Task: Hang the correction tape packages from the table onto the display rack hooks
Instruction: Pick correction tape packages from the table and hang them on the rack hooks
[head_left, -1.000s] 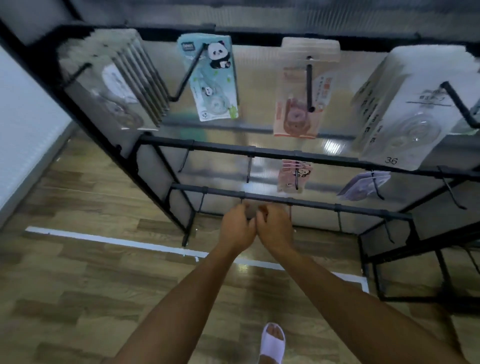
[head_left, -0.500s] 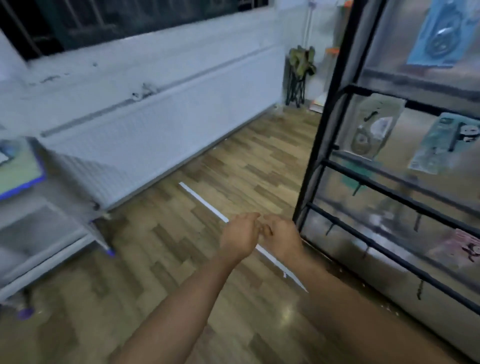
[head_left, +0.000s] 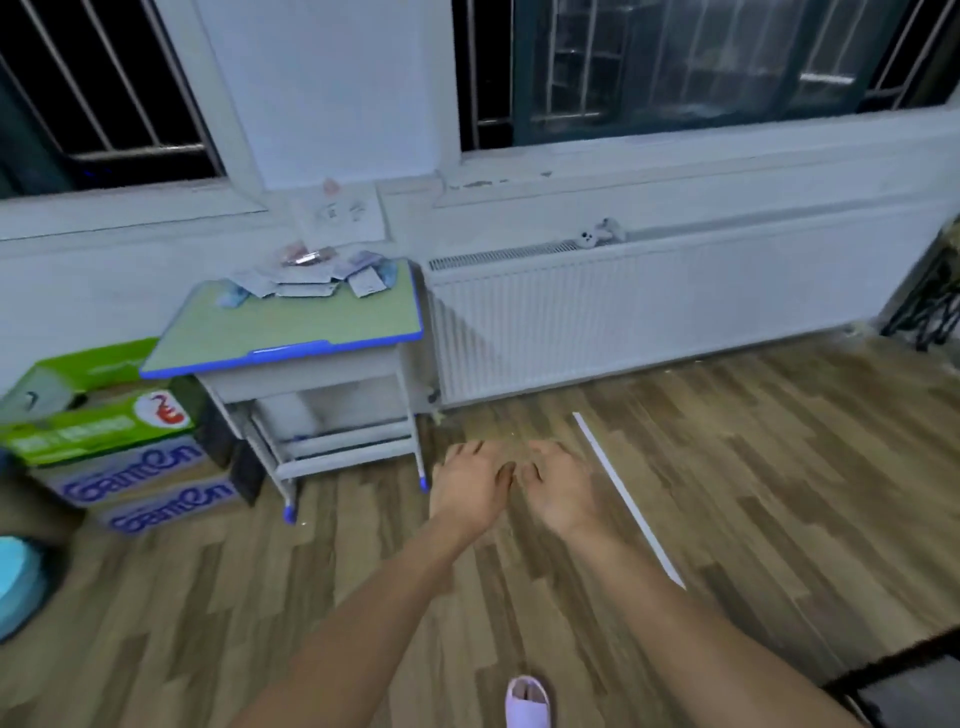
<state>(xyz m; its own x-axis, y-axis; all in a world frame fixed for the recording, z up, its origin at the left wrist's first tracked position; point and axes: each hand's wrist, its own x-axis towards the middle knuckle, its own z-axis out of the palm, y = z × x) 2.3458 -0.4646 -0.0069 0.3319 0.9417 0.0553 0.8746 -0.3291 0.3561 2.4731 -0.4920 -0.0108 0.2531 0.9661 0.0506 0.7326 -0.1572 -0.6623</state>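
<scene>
The view has turned away from the display rack, which filled the earlier frames, to face the table (head_left: 291, 332). The left hand (head_left: 470, 486) and right hand (head_left: 563, 488), earlier pressed together, are now slightly apart, fingers loosely spread, holding nothing, over the floor right of the table. The correction tape packages (head_left: 311, 278) lie heaped at the table's far edge. Stacked cartons (head_left: 104, 436) stand left of the table, a radiator (head_left: 649, 312) right of it.
</scene>
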